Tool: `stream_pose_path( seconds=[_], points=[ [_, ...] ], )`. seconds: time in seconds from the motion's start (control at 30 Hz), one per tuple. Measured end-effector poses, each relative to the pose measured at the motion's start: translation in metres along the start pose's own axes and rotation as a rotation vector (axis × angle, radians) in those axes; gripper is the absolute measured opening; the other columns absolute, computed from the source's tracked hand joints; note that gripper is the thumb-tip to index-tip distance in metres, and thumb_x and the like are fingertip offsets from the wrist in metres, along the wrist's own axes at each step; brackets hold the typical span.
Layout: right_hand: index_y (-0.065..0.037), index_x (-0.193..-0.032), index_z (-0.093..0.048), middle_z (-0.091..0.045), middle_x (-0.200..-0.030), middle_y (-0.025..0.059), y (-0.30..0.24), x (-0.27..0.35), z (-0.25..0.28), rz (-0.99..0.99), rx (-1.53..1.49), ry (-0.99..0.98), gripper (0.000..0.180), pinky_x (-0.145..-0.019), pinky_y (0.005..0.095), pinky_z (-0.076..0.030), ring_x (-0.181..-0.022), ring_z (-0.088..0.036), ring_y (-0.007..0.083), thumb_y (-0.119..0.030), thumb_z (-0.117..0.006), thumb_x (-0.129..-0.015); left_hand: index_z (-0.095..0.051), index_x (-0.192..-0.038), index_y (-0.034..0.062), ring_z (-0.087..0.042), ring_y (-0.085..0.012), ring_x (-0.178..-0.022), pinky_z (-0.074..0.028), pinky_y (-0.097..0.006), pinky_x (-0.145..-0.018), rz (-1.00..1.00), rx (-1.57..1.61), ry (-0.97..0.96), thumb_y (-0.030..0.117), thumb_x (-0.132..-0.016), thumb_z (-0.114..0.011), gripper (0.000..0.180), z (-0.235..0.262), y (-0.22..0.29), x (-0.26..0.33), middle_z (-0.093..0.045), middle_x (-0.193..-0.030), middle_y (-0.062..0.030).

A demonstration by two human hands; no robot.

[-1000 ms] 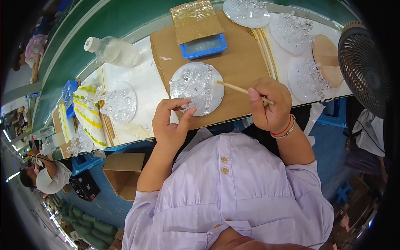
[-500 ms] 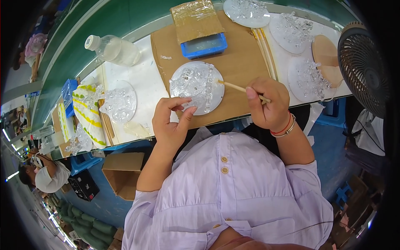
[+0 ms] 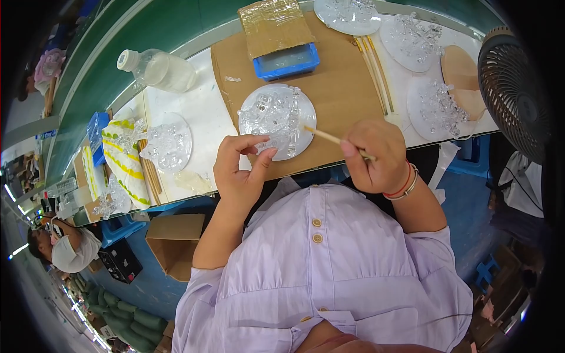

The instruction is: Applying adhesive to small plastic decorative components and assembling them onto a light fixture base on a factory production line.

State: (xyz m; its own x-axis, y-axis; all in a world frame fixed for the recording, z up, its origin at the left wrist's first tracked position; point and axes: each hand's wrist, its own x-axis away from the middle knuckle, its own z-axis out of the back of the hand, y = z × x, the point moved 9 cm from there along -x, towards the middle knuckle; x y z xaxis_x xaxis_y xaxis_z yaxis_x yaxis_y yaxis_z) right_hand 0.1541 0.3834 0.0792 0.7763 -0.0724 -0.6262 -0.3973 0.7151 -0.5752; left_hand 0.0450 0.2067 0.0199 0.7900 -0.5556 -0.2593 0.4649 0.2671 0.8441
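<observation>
A round white plate (image 3: 307, 110) with clear, shiny ornament pieces (image 3: 268, 112) on it lies on the cardboard in front of me. At its lower left rim my left hand (image 3: 240, 162) has thumb and index finger curled round a small clear piece (image 3: 272, 143), partly hidden by the fingertips. My right hand (image 3: 375, 154) grips a thin wooden stick (image 3: 325, 135) in a closed fist. Its tip points left, over the plate's right side; whether it touches anything, I cannot tell.
A blue tray (image 3: 288, 75) under a tape-covered cardboard box stands beyond the plate. Several thin sticks (image 3: 374, 73) lie to the right, near more plates of clear pieces (image 3: 432, 112) and a black fan (image 3: 515, 97). A bottle (image 3: 162, 70) and a yellow-striped cloth (image 3: 122, 159) are left.
My right hand has shifted slightly down and left, and the stick's tip has dropped toward me at the plate's right side. My left hand has stayed nearly still.
</observation>
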Motion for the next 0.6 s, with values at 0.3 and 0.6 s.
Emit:
stream_pose_path(
  seconds=[0.3,0.6],
  points=[
    [-0.002,-0.078,-0.051,-0.056,-0.066,0.0107,0.001,0.0,0.0,0.023,0.074,0.023,0.009,-0.048,0.0347,-0.041,-0.051,-0.053,0.0274,0.003,-0.058,-0.081,-0.064,-0.096,0.0033,-0.054,-0.0112,-0.076,-0.043,-0.023,-0.073,0.001,0.007,0.024,0.007,-0.077,-0.078,0.024,-0.001,0.002,0.001,-0.062,-0.088,-0.004],
    [-0.004,-0.075,-0.054,-0.059,-0.068,0.0102,-0.012,0.005,-0.012,0.002,-0.091,-0.032,0.011,-0.048,0.0341,-0.043,-0.055,-0.058,0.026,-0.002,-0.065,-0.078,-0.063,-0.095,0.0039,-0.054,-0.0109,-0.076,-0.042,-0.023,-0.072,-0.012,-0.018,0.024,0.007,-0.076,-0.079,0.025,-0.001,0.002,0.0,-0.061,-0.088,-0.0036]
  ],
)
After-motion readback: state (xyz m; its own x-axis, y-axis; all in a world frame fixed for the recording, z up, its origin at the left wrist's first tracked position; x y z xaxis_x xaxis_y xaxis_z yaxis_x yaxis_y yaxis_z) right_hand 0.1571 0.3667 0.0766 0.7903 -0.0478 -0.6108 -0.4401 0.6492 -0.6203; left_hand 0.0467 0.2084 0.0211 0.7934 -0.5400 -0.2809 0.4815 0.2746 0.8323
